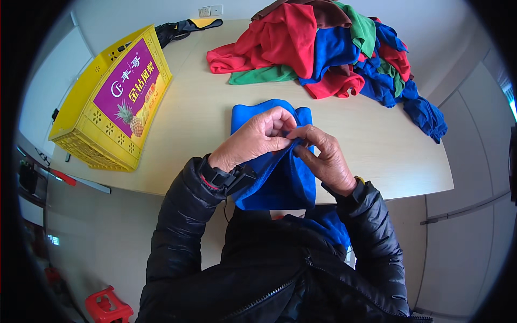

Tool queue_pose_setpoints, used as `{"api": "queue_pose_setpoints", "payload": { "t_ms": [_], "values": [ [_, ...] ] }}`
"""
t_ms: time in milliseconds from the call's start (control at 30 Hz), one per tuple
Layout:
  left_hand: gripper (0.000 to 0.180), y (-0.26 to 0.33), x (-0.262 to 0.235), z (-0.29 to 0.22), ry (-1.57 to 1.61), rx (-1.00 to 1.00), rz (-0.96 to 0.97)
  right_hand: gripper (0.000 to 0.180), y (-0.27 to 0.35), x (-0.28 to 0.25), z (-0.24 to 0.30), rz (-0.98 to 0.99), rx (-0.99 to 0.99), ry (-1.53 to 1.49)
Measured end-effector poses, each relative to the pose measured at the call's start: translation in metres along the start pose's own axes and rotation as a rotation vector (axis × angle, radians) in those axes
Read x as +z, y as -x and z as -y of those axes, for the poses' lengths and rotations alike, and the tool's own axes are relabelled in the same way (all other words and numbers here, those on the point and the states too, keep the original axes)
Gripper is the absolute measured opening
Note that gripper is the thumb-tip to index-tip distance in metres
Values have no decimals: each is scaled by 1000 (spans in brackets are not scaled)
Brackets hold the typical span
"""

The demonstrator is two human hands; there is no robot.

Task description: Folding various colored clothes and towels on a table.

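Observation:
A blue cloth (293,183) lies partly folded at the table's near edge, its lower part reaching the edge in front of me. My left hand (258,134) has its fingers curled and pinches the cloth's upper fold near the middle. Close against it, my right hand (323,156) grips the same seam or edge between thumb and fingers. The fingertips of both hands nearly meet there. The cloth is raised a little under them, with a fold opening toward me. More blue cloth (328,223) rests on my lap, below the table edge.
A heap of red, blue, green and brown cloths (291,43) covers the back right of the table (188,118). On the left stands a yellow plastic crate (97,134) with a purple label. A dark strapped item (177,32) lies behind it. A red stool (107,306) is on the floor.

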State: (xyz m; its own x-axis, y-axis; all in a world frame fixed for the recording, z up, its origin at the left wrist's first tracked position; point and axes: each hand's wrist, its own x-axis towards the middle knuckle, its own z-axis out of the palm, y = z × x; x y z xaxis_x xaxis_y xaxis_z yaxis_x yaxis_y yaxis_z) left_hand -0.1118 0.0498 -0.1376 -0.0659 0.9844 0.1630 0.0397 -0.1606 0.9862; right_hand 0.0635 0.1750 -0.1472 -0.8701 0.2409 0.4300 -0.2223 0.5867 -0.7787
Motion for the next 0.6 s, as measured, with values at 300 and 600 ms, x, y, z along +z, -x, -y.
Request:
{"api": "queue_pose_setpoints", "payload": {
  "t_ms": [300,600],
  "values": [
    [26,25,1,-97,-521,528,-233,24,-2,-15,-14,-108,-39,21],
    [15,84,22,-122,-740,986,-266,20,-17,-32,-1,-166,34,-144]
  ]
}}
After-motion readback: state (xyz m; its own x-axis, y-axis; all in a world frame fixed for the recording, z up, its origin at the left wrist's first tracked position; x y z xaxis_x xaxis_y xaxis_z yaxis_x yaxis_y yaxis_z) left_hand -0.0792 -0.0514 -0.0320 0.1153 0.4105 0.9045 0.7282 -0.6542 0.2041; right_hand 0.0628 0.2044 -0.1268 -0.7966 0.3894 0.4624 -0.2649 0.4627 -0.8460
